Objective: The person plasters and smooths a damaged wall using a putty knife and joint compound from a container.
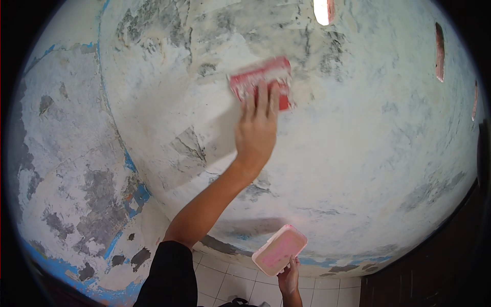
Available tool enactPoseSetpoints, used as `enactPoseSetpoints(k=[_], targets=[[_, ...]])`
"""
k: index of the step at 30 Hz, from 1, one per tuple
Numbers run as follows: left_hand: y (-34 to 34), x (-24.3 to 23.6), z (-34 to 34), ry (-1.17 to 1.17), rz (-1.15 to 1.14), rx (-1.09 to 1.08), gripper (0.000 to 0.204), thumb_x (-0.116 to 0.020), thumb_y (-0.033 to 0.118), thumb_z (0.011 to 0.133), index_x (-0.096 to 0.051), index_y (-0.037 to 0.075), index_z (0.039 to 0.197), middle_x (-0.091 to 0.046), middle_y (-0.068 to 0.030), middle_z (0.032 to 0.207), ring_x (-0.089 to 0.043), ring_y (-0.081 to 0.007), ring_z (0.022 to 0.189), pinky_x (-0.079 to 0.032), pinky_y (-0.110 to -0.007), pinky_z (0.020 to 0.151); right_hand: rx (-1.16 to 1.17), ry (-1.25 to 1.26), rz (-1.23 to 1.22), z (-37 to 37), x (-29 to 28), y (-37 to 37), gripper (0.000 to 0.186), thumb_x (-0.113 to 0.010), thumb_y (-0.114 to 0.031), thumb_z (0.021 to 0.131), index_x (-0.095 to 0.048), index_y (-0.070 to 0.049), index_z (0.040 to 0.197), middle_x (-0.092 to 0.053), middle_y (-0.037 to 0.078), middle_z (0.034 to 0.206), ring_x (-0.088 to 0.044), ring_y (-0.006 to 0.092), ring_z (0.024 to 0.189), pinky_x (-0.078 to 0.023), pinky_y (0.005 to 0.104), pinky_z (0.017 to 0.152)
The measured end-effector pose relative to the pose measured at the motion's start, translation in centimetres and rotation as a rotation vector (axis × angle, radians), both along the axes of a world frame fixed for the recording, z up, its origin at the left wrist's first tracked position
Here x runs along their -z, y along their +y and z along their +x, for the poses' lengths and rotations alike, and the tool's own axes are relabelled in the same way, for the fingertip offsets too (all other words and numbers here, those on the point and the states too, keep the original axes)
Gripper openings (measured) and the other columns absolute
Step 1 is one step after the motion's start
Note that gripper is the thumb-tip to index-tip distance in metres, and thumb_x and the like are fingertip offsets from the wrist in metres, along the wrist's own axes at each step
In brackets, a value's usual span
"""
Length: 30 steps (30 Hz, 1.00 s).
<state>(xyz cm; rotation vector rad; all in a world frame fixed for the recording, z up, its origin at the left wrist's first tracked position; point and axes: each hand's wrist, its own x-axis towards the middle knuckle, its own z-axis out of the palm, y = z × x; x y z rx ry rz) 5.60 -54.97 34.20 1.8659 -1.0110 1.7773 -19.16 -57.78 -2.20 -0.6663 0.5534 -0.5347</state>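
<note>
My left hand [257,134] is raised against the wall, its fingers pressed over a red plastic putty spreader [261,71]. White putty is smeared over the spreader, and its blade lies close to the wall surface; whether the whole edge touches cannot be told. The wall [327,148] is patchy white and grey, with rough dark marks around the spreader. Lower down, my right hand [289,276] grips the near edge of a shallow pink rectangular tray [271,256]. Pinkish residue coats the inside of the tray, which is tilted toward me.
An adjoining wall [71,153] on the left shows peeling blue paint and grey patches. Narrow slots, one a bright opening [322,11], pierce the wall at upper right. White floor tiles [240,279] lie below, and a dark brown surface [404,281] stands at lower right.
</note>
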Motion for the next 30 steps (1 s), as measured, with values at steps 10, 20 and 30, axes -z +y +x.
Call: enactPoseSetpoints(k=[10, 20, 30], targets=[[5.0, 7.8, -3.6, 0.255, 0.266, 0.224, 0.064, -0.060, -0.010, 0.075, -0.055, 0.001, 0.138, -0.059, -0.0216, 0.136, -0.064, -0.0387, 0.116, -0.057, -0.043, 0.090, -0.060, -0.015, -0.034, 1.9, -0.9, 0.1, 0.045, -0.062, -0.040, 0.097, -0.038, -0.018, 0.128, -0.052, 0.000, 0.108, -0.052, 0.0157, 0.092, -0.046, 0.0355, 0.072], [4.3, -7.7, -3.6, 0.528, -0.063, -0.003, 0.055, -0.059, -0.007, 0.080, -0.062, 0.009, 0.132, -0.066, -0.0187, 0.126, -0.073, -0.0283, 0.095, -0.058, -0.033, 0.072, -0.086, -0.020, -0.015, 2.2, -0.5, 1.8, 0.060, -0.061, -0.034, 0.098, -0.025, -0.012, 0.141, -0.050, 0.005, 0.111, -0.052, 0.0172, 0.090, -0.048, 0.0370, 0.063], [3.3, 0.5, -5.0, 0.120, 0.148, 0.322, 0.055, -0.060, -0.001, 0.079, -0.056, 0.000, 0.134, -0.061, -0.0209, 0.130, -0.063, -0.0398, 0.114, -0.059, -0.041, 0.088, -0.055, -0.006, -0.018, 1.7, -0.4, 1.6, 0.059, -0.061, -0.033, 0.098, -0.026, -0.011, 0.140, -0.051, 0.007, 0.110, -0.053, 0.0172, 0.083, -0.050, 0.0389, 0.062]])
